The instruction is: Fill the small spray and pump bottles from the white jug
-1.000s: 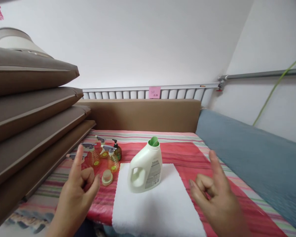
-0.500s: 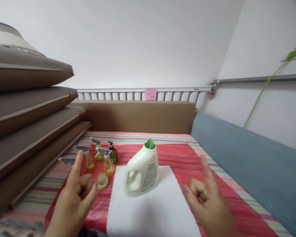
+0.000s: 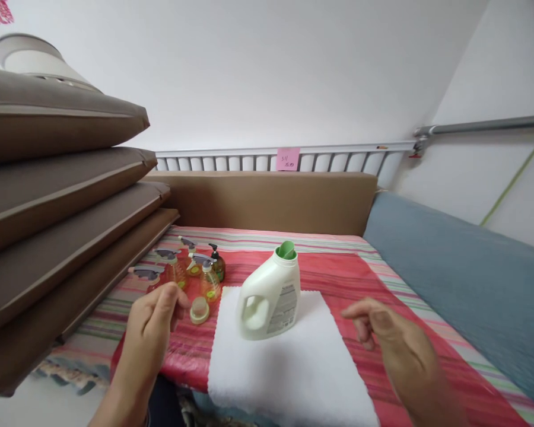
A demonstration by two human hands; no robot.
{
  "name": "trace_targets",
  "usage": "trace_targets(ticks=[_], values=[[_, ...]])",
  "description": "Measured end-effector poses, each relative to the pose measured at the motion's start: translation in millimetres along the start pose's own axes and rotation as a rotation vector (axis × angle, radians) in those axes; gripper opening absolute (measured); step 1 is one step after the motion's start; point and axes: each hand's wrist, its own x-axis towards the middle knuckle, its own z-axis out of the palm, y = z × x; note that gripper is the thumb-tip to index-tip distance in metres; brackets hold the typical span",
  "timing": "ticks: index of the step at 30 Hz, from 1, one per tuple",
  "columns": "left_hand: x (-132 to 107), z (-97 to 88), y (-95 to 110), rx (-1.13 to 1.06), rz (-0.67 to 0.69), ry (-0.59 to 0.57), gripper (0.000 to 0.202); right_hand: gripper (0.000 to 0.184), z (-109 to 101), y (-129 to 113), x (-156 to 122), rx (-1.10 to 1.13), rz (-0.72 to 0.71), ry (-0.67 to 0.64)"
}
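A white detergent jug (image 3: pixel 271 305) stands upright on a white cloth (image 3: pixel 289 379), its handle to the left. A green piece (image 3: pixel 287 250) sits in its mouth. My left hand (image 3: pixel 153 320) hovers left of the cloth, fingers curled in with nothing seen in them. Close by that hand lies a pale round cap (image 3: pixel 199 311). To the right of the jug, apart from it, my right hand (image 3: pixel 389 338) is raised with bent, loosely parted fingers and holds nothing. Neither hand touches the jug.
Several clear spray bottles (image 3: pixel 209 284) and a dark pump bottle (image 3: pixel 218 265) stand at the left on the red sheet (image 3: pixel 324 270). Stacked brown cushions (image 3: pixel 71 172) rise at the left. A brown bolster (image 3: pixel 267 201) closes the back, a blue one (image 3: pixel 449 267) the right.
Both index fingers were pointing up and are now folded or bent down. The view has shifted, so the jug and bottles appear slightly higher and farther right.
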Motion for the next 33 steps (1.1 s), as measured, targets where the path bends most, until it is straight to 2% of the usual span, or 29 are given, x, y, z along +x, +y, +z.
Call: trace_targets(ticks=[3,5,7,9,12,14,15,17,18,21,26,29,33], values=[[19.2,8.0,1.2,0.003,-0.030,-0.093,0.067,0.074,0.3,4.5,19.6,0.114,0.024,-0.114],[25.8,11.3,8.0,-0.010,-0.071,-0.154,0.071,0.080,-0.2,0.9,29.4,0.191,0.086,-0.194],[24.6,9.3,19.8,-0.084,-0.112,-0.218,0.075,0.082,-4.1,-8.9,33.8,0.287,0.135,-0.232],[19.6,3.4,33.0,-0.170,-0.114,-0.272,0.078,0.083,-10.7,-21.1,35.3,0.368,0.123,-0.250],[22.1,-1.3,40.0,-0.232,-0.087,-0.270,0.081,0.084,-17.0,-27.4,43.7,0.403,0.116,-0.256],[35.0,3.5,29.1,-0.196,-0.137,-0.243,0.082,0.084,-14.7,-16.7,56.7,0.380,0.216,-0.256],[43.1,7.6,19.8,-0.153,-0.189,-0.210,0.082,0.084,-12.0,-7.8,64.2,0.362,0.302,-0.260],[57.5,16.1,-0.7,-0.060,-0.337,-0.218,0.082,0.083,-6.4,11.8,77.1,0.362,0.485,-0.292],[62.1,19.2,-9.6,-0.046,-0.367,-0.224,0.081,0.083,-4.6,20.3,81.3,0.375,0.533,-0.304],[64.6,21.7,-23.8,-0.062,-0.347,-0.234,0.081,0.083,-5.4,33.0,84.1,0.442,0.521,-0.306],[63.4,17.0,-23.8,-0.068,-0.383,-0.231,0.080,0.084,-9.6,26.6,84.6,0.460,0.577,-0.268],[67.2,18.2,-28.3,-0.067,-0.402,-0.230,0.080,0.083,-5.0,28.1,85.5,0.465,0.557,-0.274],[57.0,29.8,-48.2,-0.004,-0.468,-0.267,0.080,0.082,-4.2,46.3,60.4,0.381,0.554,-0.243]])
